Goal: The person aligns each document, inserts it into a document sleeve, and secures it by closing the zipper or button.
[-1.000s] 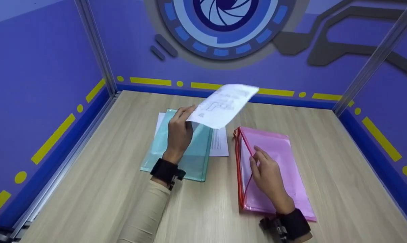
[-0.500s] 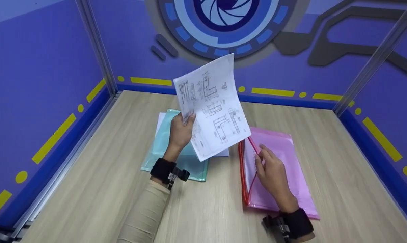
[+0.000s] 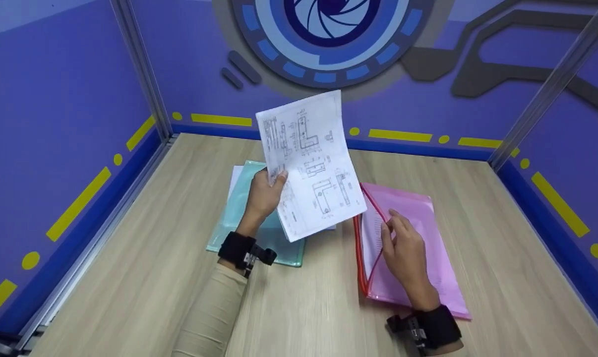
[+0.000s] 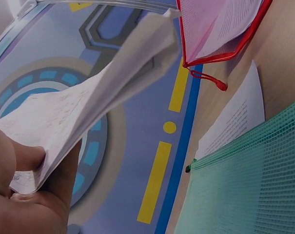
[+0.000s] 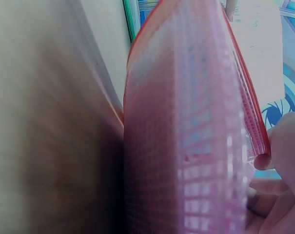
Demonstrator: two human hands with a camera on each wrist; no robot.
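Observation:
My left hand [image 3: 265, 198] pinches a thin stack of printed sheets [image 3: 311, 168] near its left edge, thumb on the front. Line drawings of L-shaped parts cover the page, which is raised above the table. In the left wrist view the sheets [image 4: 84, 112] curve away from the thumb, several layers thick. My right hand [image 3: 405, 253] pinches the red-edged opening of a pink zip document pouch [image 3: 430, 263], lifting its upper side. White printed paper [image 3: 371, 238] shows inside the pouch. The right wrist view has the pouch's mesh side [image 5: 152, 146] close up, its red edge between thumb and fingers.
Under the left hand lies a green mesh zip pouch [image 3: 229, 230] on the wooden table [image 3: 145, 277]. Another printed sheet [image 4: 240, 117] sticks out from beneath it. A red zipper pull [image 4: 218, 84] hangs from the pink pouch. Blue-purple panels [image 3: 71, 99] wall the table in.
The left hand has tipped the sheets upright so the drawings face me, then lowered them slightly. My right hand has shifted a little right with the pink pouch's edge, its opening wider.

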